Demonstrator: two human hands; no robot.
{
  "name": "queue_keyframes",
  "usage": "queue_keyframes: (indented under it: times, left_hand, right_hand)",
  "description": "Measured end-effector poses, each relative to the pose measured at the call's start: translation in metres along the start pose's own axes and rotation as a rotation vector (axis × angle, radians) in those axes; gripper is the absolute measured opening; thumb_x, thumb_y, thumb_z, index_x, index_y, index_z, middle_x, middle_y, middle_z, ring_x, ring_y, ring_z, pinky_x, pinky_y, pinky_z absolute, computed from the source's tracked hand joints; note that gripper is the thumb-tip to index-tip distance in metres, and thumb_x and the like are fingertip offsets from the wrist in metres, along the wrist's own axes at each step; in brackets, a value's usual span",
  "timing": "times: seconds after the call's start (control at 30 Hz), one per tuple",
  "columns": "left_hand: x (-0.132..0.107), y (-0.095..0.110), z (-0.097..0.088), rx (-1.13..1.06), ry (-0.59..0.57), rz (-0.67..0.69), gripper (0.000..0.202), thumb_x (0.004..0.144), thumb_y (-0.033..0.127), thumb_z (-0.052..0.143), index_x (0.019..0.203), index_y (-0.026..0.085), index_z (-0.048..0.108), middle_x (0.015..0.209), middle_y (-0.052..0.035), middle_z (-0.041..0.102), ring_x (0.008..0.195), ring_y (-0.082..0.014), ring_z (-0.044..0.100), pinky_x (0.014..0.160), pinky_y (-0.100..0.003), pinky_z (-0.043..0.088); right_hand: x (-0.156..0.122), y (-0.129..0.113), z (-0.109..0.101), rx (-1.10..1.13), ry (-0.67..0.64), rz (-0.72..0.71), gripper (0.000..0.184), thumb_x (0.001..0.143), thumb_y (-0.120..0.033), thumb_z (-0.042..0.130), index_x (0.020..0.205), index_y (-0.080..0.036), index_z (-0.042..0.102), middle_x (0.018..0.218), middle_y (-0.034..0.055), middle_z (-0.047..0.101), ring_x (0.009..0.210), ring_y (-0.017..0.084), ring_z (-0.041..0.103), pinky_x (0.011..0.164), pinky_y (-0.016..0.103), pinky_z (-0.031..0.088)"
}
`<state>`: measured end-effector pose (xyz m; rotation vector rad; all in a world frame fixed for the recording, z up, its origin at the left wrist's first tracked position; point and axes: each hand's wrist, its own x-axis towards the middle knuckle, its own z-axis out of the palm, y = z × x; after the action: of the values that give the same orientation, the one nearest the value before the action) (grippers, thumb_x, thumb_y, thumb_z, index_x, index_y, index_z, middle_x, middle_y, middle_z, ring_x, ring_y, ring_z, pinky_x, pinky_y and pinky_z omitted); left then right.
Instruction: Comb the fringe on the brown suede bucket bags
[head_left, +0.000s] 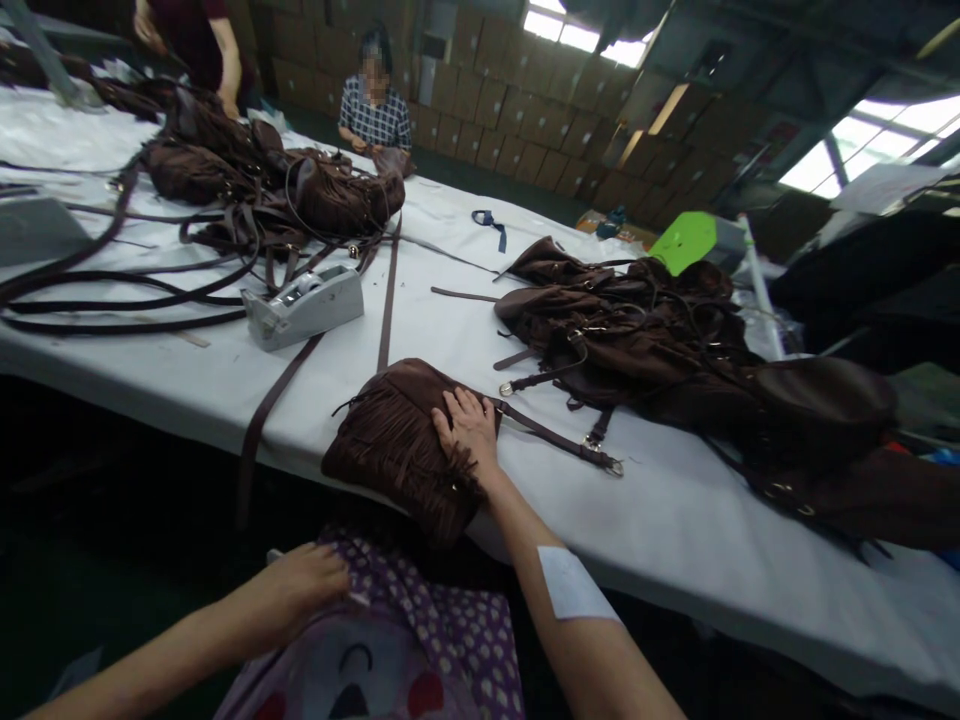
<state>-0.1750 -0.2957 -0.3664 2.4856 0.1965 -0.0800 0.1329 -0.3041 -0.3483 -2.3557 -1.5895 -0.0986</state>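
Note:
A brown fringed bag [394,440] lies at the near edge of the white table [675,520]. My right hand [469,425] rests flat on top of it, fingers spread. A thin brown strap with a metal clasp [559,440] runs from the bag to the right. My left hand [304,580] is down at my lap on the purple patterned cloth [442,630], fingers curled around a thin white object [356,598] I cannot make out.
A pile of brown bags and straps [675,350] lies to the right, another pile [285,190] at the far left with long loose straps. A grey tape dispenser [304,305] stands mid-table. Two other people work at the far end. Stacked cartons line the back wall.

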Motion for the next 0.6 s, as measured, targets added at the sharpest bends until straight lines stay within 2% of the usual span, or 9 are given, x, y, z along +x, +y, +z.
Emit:
queue_keyframes:
  times: [0.07, 0.1, 0.2, 0.27, 0.3, 0.33, 0.43, 0.5, 0.6]
  left_hand:
    - [0.003, -0.004, -0.024, -0.163, 0.158, -0.087, 0.022, 0.091, 0.020, 0.039, 0.093, 0.022, 0.061, 0.101, -0.0057, 0.060, 0.095, -0.0188, 0.056, 0.084, -0.028, 0.043]
    - [0.007, -0.008, -0.037, -0.246, 0.272, -0.128, 0.023, 0.093, 0.024, 0.038, 0.095, 0.022, 0.061, 0.107, -0.0069, 0.058, 0.100, -0.0190, 0.055, 0.088, -0.029, 0.043]
    - [0.025, -0.023, -0.073, -0.414, 0.635, -0.231, 0.022, 0.089, 0.037, 0.050, 0.091, 0.019, 0.063, 0.125, -0.0082, 0.050, 0.117, -0.0230, 0.049, 0.100, -0.033, 0.038]
    - [0.041, -0.034, -0.089, -0.553, 0.789, -0.287, 0.027, 0.084, 0.042, 0.057, 0.090, 0.017, 0.064, 0.131, -0.0082, 0.047, 0.120, -0.0249, 0.047, 0.101, -0.034, 0.038]
    - [0.048, -0.038, -0.095, -0.654, 0.807, -0.303, 0.030, 0.082, 0.044, 0.059, 0.092, 0.017, 0.064, 0.129, -0.0085, 0.049, 0.117, -0.0247, 0.050, 0.098, -0.033, 0.040]
    - [0.055, -0.042, -0.100, -0.769, 0.777, -0.319, 0.034, 0.081, 0.046, 0.060, 0.095, 0.016, 0.063, 0.125, -0.0087, 0.053, 0.111, -0.0237, 0.053, 0.093, -0.032, 0.043]
    - [0.071, -0.045, -0.104, -1.037, 0.544, -0.368, 0.043, 0.078, 0.051, 0.062, 0.102, 0.016, 0.059, 0.099, -0.0059, 0.064, 0.084, -0.0180, 0.061, 0.073, -0.027, 0.048]
    - [0.074, -0.042, -0.101, -1.075, 0.450, -0.392, 0.044, 0.076, 0.052, 0.065, 0.098, 0.015, 0.060, 0.085, -0.0024, 0.064, 0.073, -0.0149, 0.059, 0.065, -0.024, 0.046]
    - [0.071, -0.031, -0.089, -1.040, 0.438, -0.394, 0.041, 0.072, 0.051, 0.069, 0.087, 0.014, 0.062, 0.075, 0.0006, 0.061, 0.068, -0.0127, 0.056, 0.062, -0.021, 0.043]
  right_hand:
    - [0.000, 0.000, 0.001, 0.010, 0.021, -0.006, 0.050, 0.095, -0.048, 0.035, 0.132, -0.019, 0.051, 0.140, 0.0112, 0.049, 0.131, 0.024, 0.038, 0.110, 0.045, 0.014]
    - [0.001, 0.000, 0.001, 0.020, 0.030, -0.007, 0.049, 0.095, -0.048, 0.035, 0.131, -0.019, 0.052, 0.139, 0.0113, 0.049, 0.131, 0.024, 0.038, 0.110, 0.045, 0.014]
    - [0.003, 0.002, 0.001, 0.094, 0.059, -0.004, 0.047, 0.094, -0.046, 0.039, 0.128, -0.017, 0.055, 0.137, 0.0121, 0.051, 0.130, 0.024, 0.039, 0.111, 0.045, 0.016]
    - [0.000, 0.005, -0.002, 0.221, 0.127, 0.043, 0.046, 0.091, -0.043, 0.043, 0.124, -0.015, 0.058, 0.137, 0.0135, 0.050, 0.130, 0.023, 0.040, 0.111, 0.043, 0.020]
    - [-0.005, 0.006, -0.004, 0.308, 0.189, 0.106, 0.045, 0.090, -0.042, 0.046, 0.122, -0.013, 0.059, 0.138, 0.0141, 0.049, 0.130, 0.023, 0.040, 0.110, 0.041, 0.024]
    - [-0.014, 0.008, -0.006, 0.394, 0.259, 0.188, 0.045, 0.088, -0.041, 0.047, 0.121, -0.012, 0.060, 0.139, 0.0149, 0.049, 0.130, 0.023, 0.041, 0.109, 0.040, 0.028]
    - [-0.060, 0.010, -0.012, 0.546, 0.412, 0.426, 0.050, 0.089, -0.041, 0.041, 0.123, -0.008, 0.056, 0.129, 0.0190, 0.056, 0.118, 0.024, 0.054, 0.097, 0.039, 0.043]
    - [-0.099, 0.008, -0.014, 0.592, 0.406, 0.497, 0.053, 0.090, -0.044, 0.038, 0.125, -0.006, 0.054, 0.116, 0.0196, 0.064, 0.103, 0.023, 0.063, 0.085, 0.036, 0.050]
    - [-0.146, 0.001, -0.018, 0.705, 0.333, 0.575, 0.055, 0.088, -0.048, 0.045, 0.125, -0.009, 0.055, 0.107, 0.0169, 0.069, 0.096, 0.023, 0.067, 0.082, 0.034, 0.052]
